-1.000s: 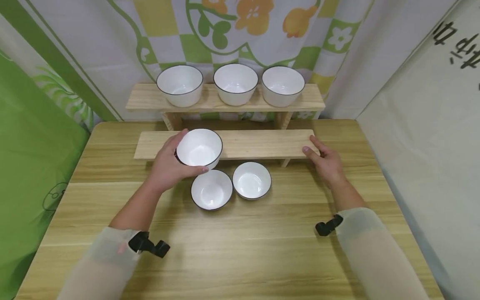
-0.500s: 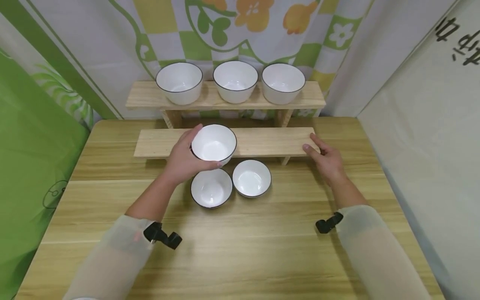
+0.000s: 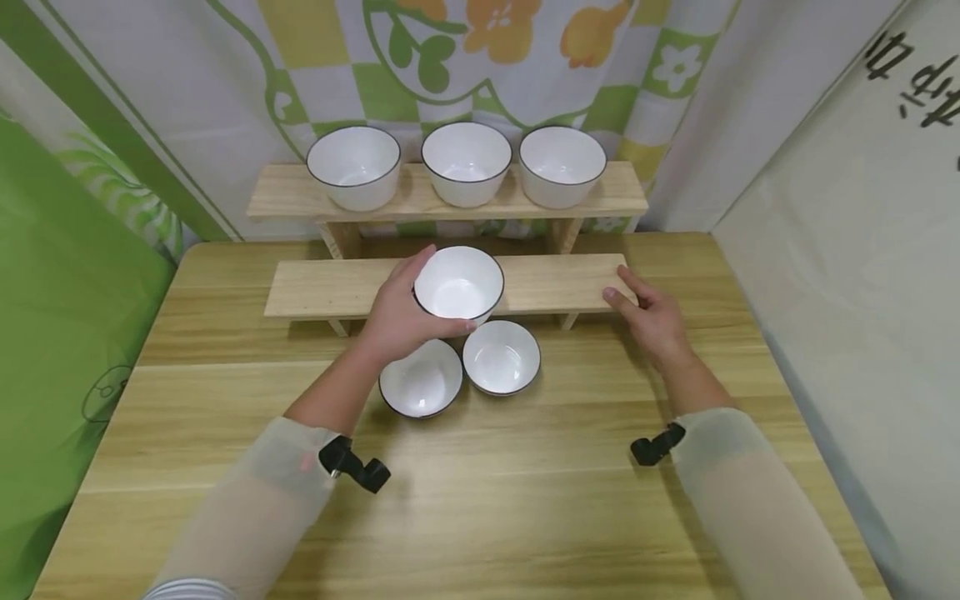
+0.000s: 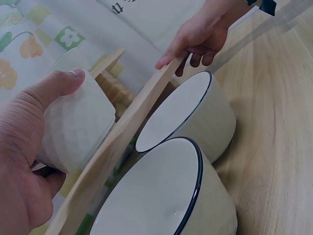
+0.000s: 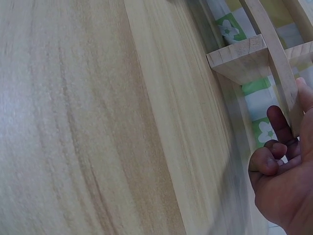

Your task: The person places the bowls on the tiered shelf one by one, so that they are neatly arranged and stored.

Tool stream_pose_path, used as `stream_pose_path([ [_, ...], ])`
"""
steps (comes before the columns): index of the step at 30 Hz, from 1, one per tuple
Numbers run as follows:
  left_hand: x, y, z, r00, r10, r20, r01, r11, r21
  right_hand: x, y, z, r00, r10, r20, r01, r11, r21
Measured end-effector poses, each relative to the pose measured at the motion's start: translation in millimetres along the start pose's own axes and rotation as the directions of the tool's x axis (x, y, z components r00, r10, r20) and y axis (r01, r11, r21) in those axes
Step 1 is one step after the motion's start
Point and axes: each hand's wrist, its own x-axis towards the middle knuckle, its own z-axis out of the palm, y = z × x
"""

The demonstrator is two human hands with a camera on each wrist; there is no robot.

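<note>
My left hand (image 3: 405, 315) grips a white bowl (image 3: 459, 283) with a dark rim, thumb along its near side and fingers around its left. In the left wrist view this bowl (image 4: 78, 125) is upright, its base close over the lower shelf board (image 4: 132, 115). At the right end of that lower wooden shelf (image 3: 558, 283), my right hand (image 3: 651, 321) pinches the board between thumb and fingers. The right wrist view has the right hand (image 5: 283, 176) with fingers beneath the board's end. Two similar bowls, a left one (image 3: 422, 383) and a right one (image 3: 501, 358), stand on the table before the shelf.
On the upper shelf (image 3: 292, 192) stand three more white bowls: left (image 3: 354, 167), middle (image 3: 467, 163) and right (image 3: 562, 167). Both shelves rest on wooden legs on the wood-grain table (image 3: 480, 500). A patterned curtain (image 3: 495, 75) hangs behind, and a pale wall sheet (image 3: 862, 250) stands to the right.
My left hand has carried the bowl rightward along the lower shelf, from its left part to near its middle. The right hand has stayed at the shelf's right end.
</note>
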Motion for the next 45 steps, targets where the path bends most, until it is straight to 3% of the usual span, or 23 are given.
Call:
stream_pose_path([
  [20,15.7,13.4,36.5,0.999,-0.005,0.048,0.006,1.000,-0.003,-3.2,3.1,-1.0,1.000,-0.012,0.005,0.012,1.000,0.002],
  [27,20.7,18.5,49.0,0.999,0.006,0.053,-0.005,1.000,-0.006,-21.9,-34.1,-3.1,0.998,0.029,0.061,-0.031,0.999,0.033],
  [37,27.9,25.7,65.4,0.998,0.026,0.061,-0.027,1.000,0.014,-1.7,-0.7,-1.1,1.000,-0.002,0.017,0.002,1.000,0.004],
  [45,33.1,35.7,80.4,0.996,0.022,0.090,-0.024,1.000,0.017,-2.3,0.2,-1.8,1.000,-0.007,0.020,0.007,1.000,-0.004],
])
